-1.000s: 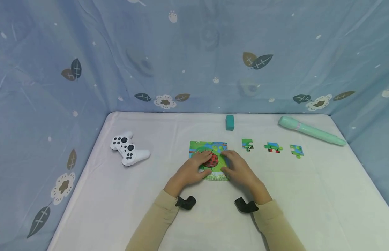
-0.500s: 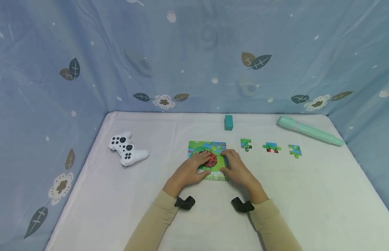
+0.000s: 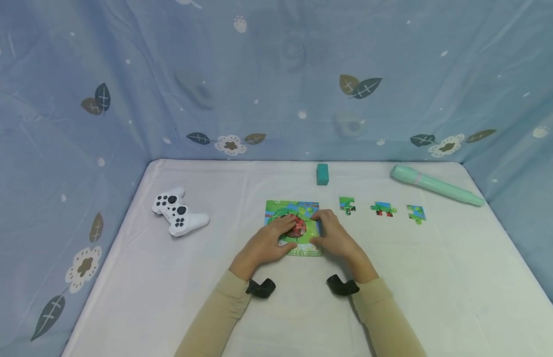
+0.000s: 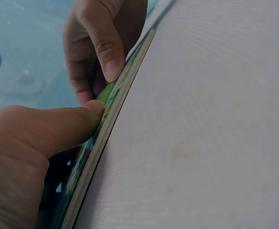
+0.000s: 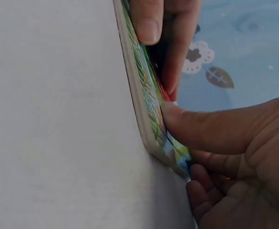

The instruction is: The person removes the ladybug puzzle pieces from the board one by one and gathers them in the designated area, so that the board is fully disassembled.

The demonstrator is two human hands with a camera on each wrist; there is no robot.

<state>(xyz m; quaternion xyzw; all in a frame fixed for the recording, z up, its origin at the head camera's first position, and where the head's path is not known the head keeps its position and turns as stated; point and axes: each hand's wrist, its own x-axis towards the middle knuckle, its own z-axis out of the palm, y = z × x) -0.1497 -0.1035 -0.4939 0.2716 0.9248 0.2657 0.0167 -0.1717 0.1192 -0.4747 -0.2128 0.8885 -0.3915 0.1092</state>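
Head view: puzzle board (image 3: 303,251), apparently partly filled, is touched by left hand (image 3: 269,243) with relaxed fingers and right hand (image 3: 337,240) with curled ones, grip unclear, while three pieces (image 3: 383,208) are left loose.

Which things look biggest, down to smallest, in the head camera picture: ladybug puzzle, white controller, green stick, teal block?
1. Ladybug puzzle, though partly covered
2. White controller and green stick: too close to rank; the stick is longer but thinner
3. Teal block

One puzzle board (image 3: 303,237), three loose pieces (image 3: 383,208), one controller (image 3: 180,218), one block (image 3: 322,174), one green stick (image 3: 437,185), two black wrist mounts (image 3: 262,288)
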